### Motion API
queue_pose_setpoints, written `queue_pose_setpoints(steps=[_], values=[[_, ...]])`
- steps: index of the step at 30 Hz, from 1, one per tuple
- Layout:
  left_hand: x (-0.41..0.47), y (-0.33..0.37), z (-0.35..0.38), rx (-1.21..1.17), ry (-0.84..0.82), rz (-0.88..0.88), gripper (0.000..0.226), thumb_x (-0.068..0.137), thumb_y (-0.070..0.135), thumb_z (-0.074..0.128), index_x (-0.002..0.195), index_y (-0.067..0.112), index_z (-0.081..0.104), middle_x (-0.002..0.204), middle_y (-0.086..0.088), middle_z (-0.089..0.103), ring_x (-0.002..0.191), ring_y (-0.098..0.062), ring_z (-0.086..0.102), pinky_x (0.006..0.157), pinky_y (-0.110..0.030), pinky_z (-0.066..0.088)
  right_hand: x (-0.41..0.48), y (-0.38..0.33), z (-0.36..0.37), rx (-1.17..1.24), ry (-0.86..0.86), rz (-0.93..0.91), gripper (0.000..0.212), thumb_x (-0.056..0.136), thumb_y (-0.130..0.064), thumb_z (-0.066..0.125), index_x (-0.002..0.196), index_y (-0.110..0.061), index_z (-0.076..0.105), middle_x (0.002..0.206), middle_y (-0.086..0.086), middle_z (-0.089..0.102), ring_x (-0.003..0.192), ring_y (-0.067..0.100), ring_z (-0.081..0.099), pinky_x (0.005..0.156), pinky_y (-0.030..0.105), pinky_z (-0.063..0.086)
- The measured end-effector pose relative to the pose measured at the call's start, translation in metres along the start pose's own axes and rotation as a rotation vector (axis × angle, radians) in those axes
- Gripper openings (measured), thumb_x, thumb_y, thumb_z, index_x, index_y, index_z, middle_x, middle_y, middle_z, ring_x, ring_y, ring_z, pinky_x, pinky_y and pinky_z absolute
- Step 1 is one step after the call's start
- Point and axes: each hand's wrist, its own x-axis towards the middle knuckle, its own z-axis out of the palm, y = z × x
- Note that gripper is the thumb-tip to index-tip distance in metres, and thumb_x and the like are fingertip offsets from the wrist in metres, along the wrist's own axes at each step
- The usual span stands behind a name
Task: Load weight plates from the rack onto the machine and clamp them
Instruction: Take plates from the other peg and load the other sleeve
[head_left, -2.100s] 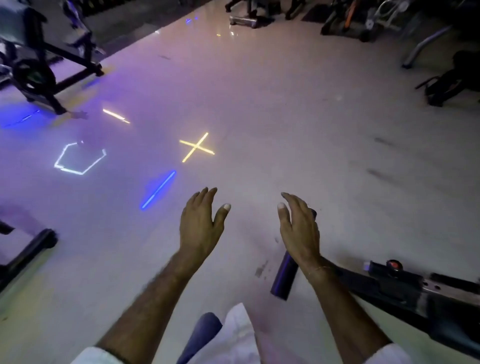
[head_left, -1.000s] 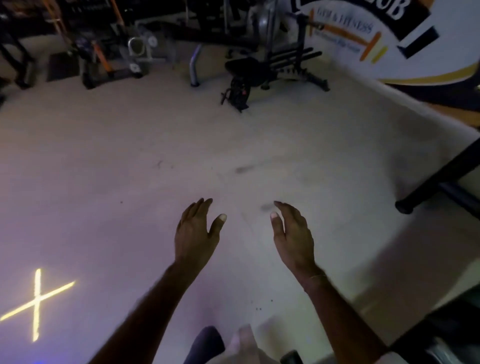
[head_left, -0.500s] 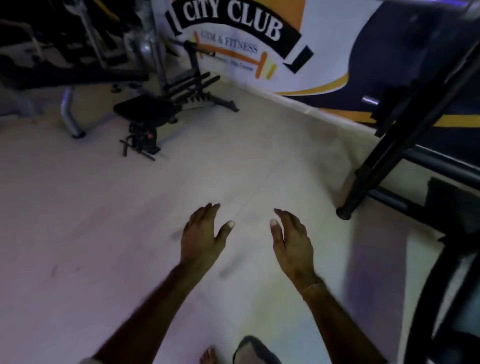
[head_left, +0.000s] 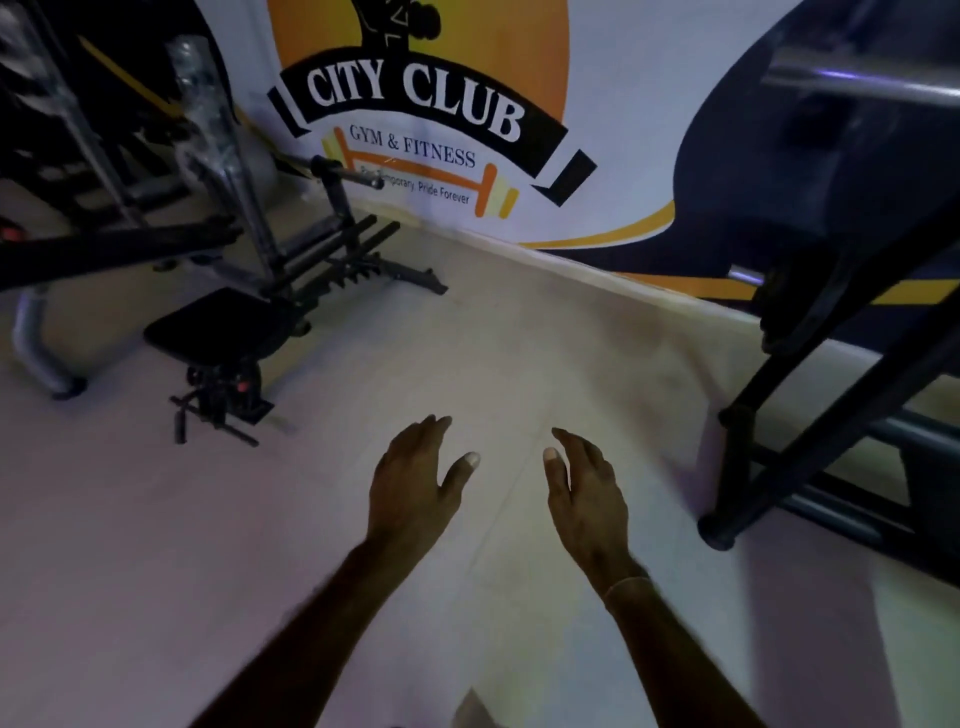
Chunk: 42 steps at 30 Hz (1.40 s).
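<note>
My left hand (head_left: 415, 480) and my right hand (head_left: 587, 493) are held out side by side over the pale floor, fingers apart, holding nothing. A black steel frame (head_left: 810, 395) with slanted legs stands at the right, with a chrome bar (head_left: 862, 88) across its top. No weight plate shows clearly in this dim, blurred view. Both hands are well apart from the frame.
A black adjustable bench (head_left: 228, 332) stands at the left with a bar (head_left: 343, 174) behind it. Dark machines (head_left: 78, 171) fill the far left. A wall banner (head_left: 415, 104) reading "City Club Gym & Fitness" runs along the back. Pale floor (head_left: 519, 353) lies ahead.
The view has swung right and up: the floor lights and the handle under my right hand left the view, and the banner wall and black frame came in. Both hands stay empty.
</note>
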Motion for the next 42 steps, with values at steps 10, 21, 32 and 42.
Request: queue_pose_setpoints(steps=[10, 21, 32, 42], values=[[0.284, -0.018, 0.051, -0.087, -0.088, 0.158, 0.064, 0.095, 0.055, 0.053, 0.149, 0.020, 0.046, 0.154, -0.003, 0.048, 0.144, -0.021, 0.041, 0.113, -0.041, 0.042, 0.239, -0.003, 0.061, -0.058, 0.135, 0.093, 0.049, 0.106, -0.050, 0.035, 0.146, -0.027, 0.050, 0.150, 0.000, 0.054, 0.135, 0.022, 0.051, 0.103, 0.042, 0.048], [0.574, -0.017, 0.093, -0.094, -0.317, 0.388, 0.075, 0.090, 0.065, 0.038, 0.149, 0.018, 0.046, 0.153, -0.005, 0.048, 0.144, -0.023, 0.040, 0.112, -0.043, 0.041, 0.462, -0.013, 0.105, -0.091, 0.320, 0.353, 0.042, 0.106, -0.040, 0.043, 0.143, -0.024, 0.053, 0.145, 0.002, 0.057, 0.129, 0.026, 0.054, 0.098, 0.042, 0.049], [0.807, 0.039, 0.188, -0.025, -0.394, 0.520, 0.066, 0.096, 0.055, 0.051, 0.149, 0.016, 0.046, 0.153, -0.007, 0.048, 0.143, -0.025, 0.042, 0.112, -0.044, 0.043, 0.694, 0.057, 0.122, -0.085, 0.379, 0.479, 0.044, 0.106, -0.042, 0.040, 0.144, -0.023, 0.052, 0.145, 0.004, 0.056, 0.129, 0.027, 0.054, 0.097, 0.039, 0.047], [0.986, 0.132, 0.324, 0.002, -0.543, 0.794, 0.066, 0.094, 0.057, 0.055, 0.145, 0.016, 0.050, 0.148, -0.008, 0.054, 0.140, -0.027, 0.048, 0.112, -0.047, 0.044, 0.834, 0.143, 0.085, -0.258, 0.517, 0.686, 0.043, 0.104, -0.039, 0.049, 0.139, -0.016, 0.058, 0.136, 0.010, 0.063, 0.121, 0.033, 0.061, 0.096, 0.047, 0.050]])
